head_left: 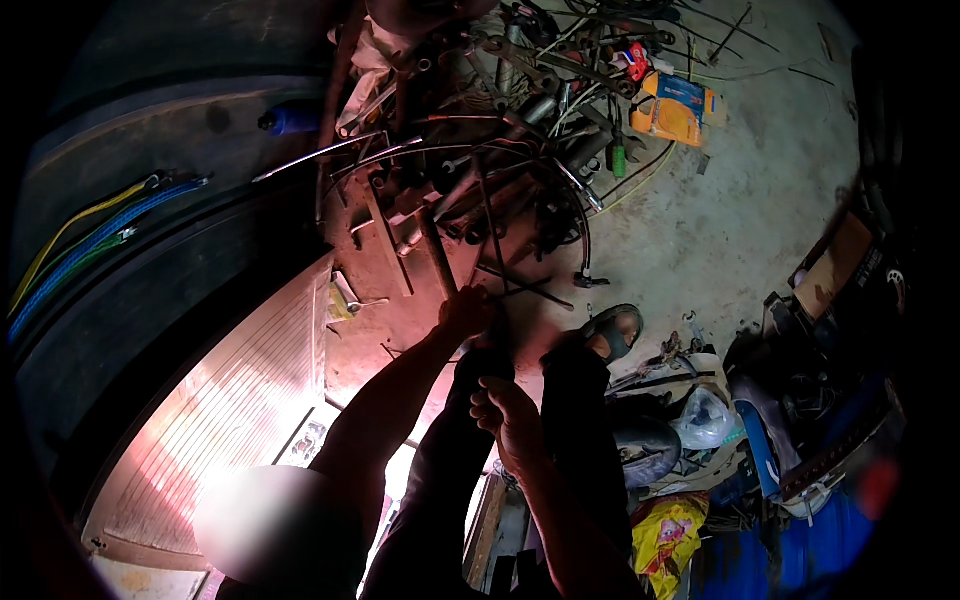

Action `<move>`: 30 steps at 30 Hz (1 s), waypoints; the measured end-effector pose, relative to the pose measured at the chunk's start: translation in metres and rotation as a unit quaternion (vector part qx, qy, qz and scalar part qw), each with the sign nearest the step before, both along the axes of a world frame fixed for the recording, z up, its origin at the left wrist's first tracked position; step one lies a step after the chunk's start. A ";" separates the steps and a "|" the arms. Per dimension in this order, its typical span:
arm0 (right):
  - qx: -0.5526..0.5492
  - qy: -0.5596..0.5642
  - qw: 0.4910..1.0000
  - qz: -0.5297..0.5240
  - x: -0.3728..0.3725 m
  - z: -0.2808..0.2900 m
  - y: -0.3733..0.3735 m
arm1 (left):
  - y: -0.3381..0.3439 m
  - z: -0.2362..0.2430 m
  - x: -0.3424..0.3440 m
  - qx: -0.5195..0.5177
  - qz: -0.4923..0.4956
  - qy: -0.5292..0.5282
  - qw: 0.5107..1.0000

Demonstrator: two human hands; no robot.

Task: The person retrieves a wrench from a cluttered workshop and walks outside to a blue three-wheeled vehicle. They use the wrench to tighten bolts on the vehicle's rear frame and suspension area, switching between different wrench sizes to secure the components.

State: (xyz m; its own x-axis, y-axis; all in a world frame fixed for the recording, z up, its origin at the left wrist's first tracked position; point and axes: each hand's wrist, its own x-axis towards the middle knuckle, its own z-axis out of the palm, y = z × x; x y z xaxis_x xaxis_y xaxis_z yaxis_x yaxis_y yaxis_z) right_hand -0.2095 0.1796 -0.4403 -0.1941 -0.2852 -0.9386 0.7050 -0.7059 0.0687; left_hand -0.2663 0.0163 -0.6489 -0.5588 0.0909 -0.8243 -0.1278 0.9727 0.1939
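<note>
My left hand [463, 312] is closed round the lower part of a rusty metal bar [434, 250], which reaches up into a heap of wrenches, rods and tools [480, 185] on the concrete floor. My right hand [505, 418] hangs closed above my dark-clad legs; I cannot make out whether it holds anything. A long flat piece of metal [390, 240] lies left of the bar, and dark thin rods [530, 285] cross to its right. My sandalled right foot [620, 330] stands beside the pile.
A lit ribbed panel [230, 390] is at left, below a dark surface with coloured cords [95, 235]. A torn orange-and-blue package [670, 108] lies at the pile's edge. Assorted clutter, a yellow bag [662, 540] and a blue ribbed object [780, 560] crowd the lower right.
</note>
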 end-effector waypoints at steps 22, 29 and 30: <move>-0.003 0.015 1.000 -0.021 0.000 -0.001 0.002 | 0.191 -0.019 -0.176 0.237 -0.223 0.355 0.876; 0.001 0.019 1.000 -0.014 -0.005 0.002 0.000 | 0.152 -0.031 -0.113 0.136 -0.342 0.249 0.896; 0.002 0.015 1.000 -0.012 -0.005 0.001 0.000 | 0.147 -0.028 -0.109 0.112 -0.363 0.218 0.899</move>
